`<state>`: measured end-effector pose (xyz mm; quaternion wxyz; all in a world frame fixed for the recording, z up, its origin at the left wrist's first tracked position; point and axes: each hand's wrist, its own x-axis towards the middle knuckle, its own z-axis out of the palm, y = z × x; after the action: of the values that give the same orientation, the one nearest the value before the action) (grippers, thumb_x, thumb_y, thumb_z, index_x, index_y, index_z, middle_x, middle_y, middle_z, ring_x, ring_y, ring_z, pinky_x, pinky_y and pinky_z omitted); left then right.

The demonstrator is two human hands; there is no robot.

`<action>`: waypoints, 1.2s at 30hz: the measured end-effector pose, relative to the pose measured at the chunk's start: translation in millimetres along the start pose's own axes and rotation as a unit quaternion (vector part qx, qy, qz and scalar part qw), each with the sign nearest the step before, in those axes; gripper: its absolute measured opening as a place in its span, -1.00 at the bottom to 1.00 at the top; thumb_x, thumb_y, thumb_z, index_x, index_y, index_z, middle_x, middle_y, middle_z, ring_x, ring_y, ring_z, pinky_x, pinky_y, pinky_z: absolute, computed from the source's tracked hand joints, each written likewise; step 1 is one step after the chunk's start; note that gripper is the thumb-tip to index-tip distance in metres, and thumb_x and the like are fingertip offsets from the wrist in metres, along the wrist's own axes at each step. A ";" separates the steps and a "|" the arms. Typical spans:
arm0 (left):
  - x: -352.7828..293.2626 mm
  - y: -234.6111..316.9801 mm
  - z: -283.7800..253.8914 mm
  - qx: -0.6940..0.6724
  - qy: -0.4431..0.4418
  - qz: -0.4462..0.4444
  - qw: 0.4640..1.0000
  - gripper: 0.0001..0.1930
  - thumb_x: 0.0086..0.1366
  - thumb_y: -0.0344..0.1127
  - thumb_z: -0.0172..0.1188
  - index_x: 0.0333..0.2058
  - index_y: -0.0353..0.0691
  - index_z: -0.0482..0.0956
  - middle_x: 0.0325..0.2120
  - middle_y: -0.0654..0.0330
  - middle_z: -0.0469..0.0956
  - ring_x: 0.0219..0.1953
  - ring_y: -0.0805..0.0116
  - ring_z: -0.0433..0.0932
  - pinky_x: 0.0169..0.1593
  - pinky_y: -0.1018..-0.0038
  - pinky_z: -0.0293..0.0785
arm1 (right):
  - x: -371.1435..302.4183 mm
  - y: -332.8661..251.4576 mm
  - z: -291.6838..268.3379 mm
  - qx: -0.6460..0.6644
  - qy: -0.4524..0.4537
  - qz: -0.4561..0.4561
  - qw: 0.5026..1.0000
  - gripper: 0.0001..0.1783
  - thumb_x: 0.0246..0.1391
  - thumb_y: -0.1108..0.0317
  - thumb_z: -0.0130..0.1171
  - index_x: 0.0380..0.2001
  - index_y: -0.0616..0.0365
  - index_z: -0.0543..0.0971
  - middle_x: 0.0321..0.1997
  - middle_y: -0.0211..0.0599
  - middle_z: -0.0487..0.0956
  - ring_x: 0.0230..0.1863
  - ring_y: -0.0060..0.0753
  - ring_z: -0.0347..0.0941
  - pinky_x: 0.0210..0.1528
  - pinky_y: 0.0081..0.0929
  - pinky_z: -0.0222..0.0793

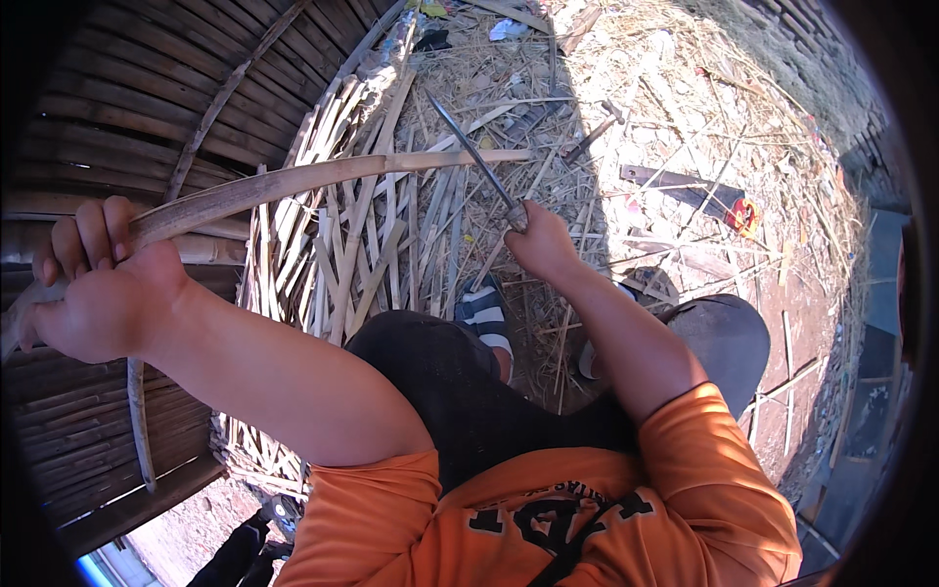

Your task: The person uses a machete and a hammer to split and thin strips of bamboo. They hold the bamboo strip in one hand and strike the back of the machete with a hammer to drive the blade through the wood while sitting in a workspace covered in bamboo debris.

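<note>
At nine o'clock I lose the bamboo strip's end [14,328]; the right grip [543,243] hides much of the blade's handle [518,218].

Split bamboo with a matt, fibrous face is seen in the curved strip [284,184]; smooth, shiny metal in the knife blade [479,160]. Rough, dry straw [675,78] is strewn over the ground [804,338]; toward its right edge, a dull metal saw blade [675,182] is fitted with a plastic-looking handle [746,217]. The T-shirt [362,499] is made of matt cloth.
</note>
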<state>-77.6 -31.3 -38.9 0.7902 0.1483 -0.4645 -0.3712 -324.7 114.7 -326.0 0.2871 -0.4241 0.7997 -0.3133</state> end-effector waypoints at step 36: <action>20.1 1.5 -20.5 -0.176 -0.248 -0.100 0.947 -0.55 0.26 0.20 0.05 -0.67 0.12 0.25 -0.79 0.51 0.05 -0.74 0.62 -0.07 -0.56 0.59 -0.13 | -7.6 -21.8 -20.5 0.046 -0.063 -0.061 0.995 -0.60 -0.08 0.34 0.22 -0.15 0.32 0.51 -0.31 0.26 0.61 -0.16 0.29 0.57 -0.04 0.01 0.47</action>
<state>-53.7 -47.1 -36.3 0.6223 -0.0437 -0.5560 -0.5493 -325.0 116.8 -295.3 0.3364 -0.4778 0.7373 -0.3389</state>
